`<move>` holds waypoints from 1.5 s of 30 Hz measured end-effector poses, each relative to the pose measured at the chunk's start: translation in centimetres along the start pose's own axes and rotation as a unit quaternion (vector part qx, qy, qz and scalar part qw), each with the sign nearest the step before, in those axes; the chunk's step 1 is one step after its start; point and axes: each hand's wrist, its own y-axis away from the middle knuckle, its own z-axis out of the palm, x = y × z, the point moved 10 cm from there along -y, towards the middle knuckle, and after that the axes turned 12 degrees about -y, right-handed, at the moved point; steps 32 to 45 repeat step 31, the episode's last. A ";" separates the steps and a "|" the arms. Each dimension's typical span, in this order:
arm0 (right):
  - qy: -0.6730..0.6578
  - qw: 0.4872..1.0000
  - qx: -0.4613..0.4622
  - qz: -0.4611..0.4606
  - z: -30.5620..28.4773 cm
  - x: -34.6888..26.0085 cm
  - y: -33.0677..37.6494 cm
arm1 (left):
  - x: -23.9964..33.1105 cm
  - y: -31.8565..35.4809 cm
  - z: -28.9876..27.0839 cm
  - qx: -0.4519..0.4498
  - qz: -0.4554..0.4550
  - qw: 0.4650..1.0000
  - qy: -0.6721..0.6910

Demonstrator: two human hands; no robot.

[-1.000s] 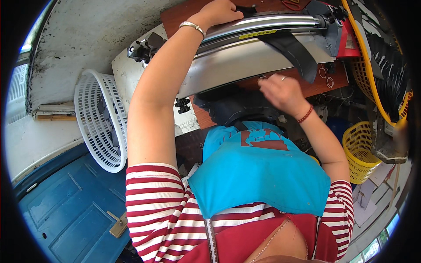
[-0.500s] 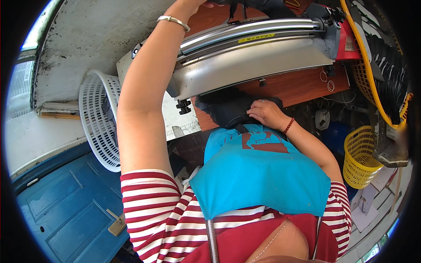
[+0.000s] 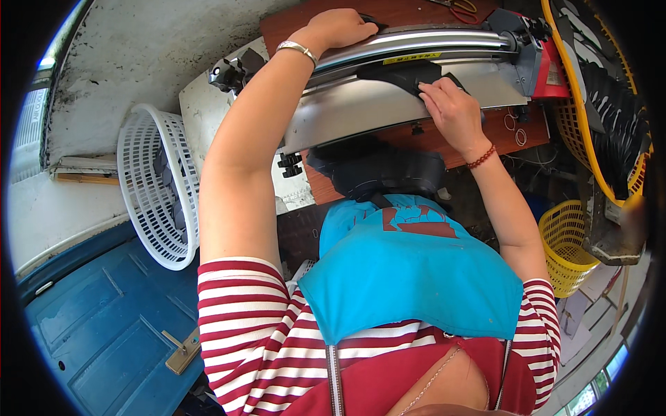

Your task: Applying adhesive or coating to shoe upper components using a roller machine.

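Note:
A roller machine with a long metal roller (image 3: 444, 43) and a sloping steel plate (image 3: 347, 114) lies across the bench. On the plate, a flat black cut piece (image 3: 406, 75) reaches up to the roller's near side. My right hand (image 3: 452, 116) pinches its lower edge between thumb and fingers. Beyond the roller, toward its left end, my left hand (image 3: 341, 29) is closed on another black piece (image 3: 374, 22), of which only a bit shows past the fingers. Below the plate, a pile of black pieces (image 3: 381, 170) rests by my blue apron (image 3: 409, 277).
A white basket (image 3: 156, 187) with dark pieces stands left. At right are a yellow basket (image 3: 569, 243) and a yellow-rimmed basket (image 3: 603, 166) holding black strips. Scissors (image 3: 463, 10) lie behind the roller. A black knob (image 3: 290, 165) sticks out below the plate.
My right hand has risen from the pile near my apron to the plate, with a black piece in it. My left hand has come nearer and rightward; less black material shows behind the roller.

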 end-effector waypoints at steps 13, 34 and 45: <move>-0.196 0.930 -0.307 -0.045 12.3 -4.5 12.2 | -3.0 1.3 -8.0 0.194 -0.065 0.964 0.170; -0.014 0.996 -0.077 0.033 1.3 1.2 -0.5 | -1.9 0.8 0.6 -0.015 -0.046 0.999 0.001; -0.014 0.996 -0.077 0.033 1.3 1.2 -0.5 | -1.9 0.8 0.6 -0.015 -0.046 0.999 0.001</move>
